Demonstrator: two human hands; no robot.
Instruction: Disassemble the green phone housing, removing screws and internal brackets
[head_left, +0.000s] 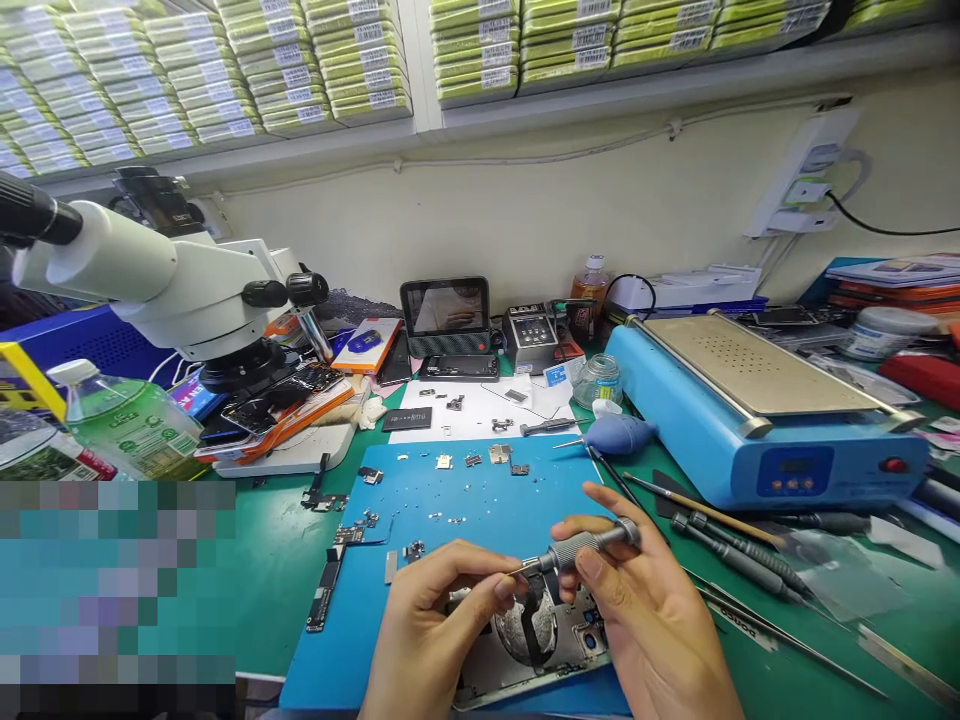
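Observation:
My right hand point(645, 610) grips a small metal screwdriver point(585, 547) by its knurled handle, the tip pointing left. My left hand point(431, 625) pinches at the screwdriver's tip with thumb and forefinger. Both hands hover just above an opened phone body point(529, 640) that lies on a blue work mat point(450, 510) near the front edge. Small screws and metal parts are scattered across the mat. A logic board point(324, 590) lies at the mat's left edge.
A white microscope point(172, 280) stands at the left over a pile of phones. A blue heating plate machine point(757, 410) sits at the right. Screwdrivers, tweezers and a brush point(720, 545) lie right of the mat. A green bottle point(127, 420) stands far left.

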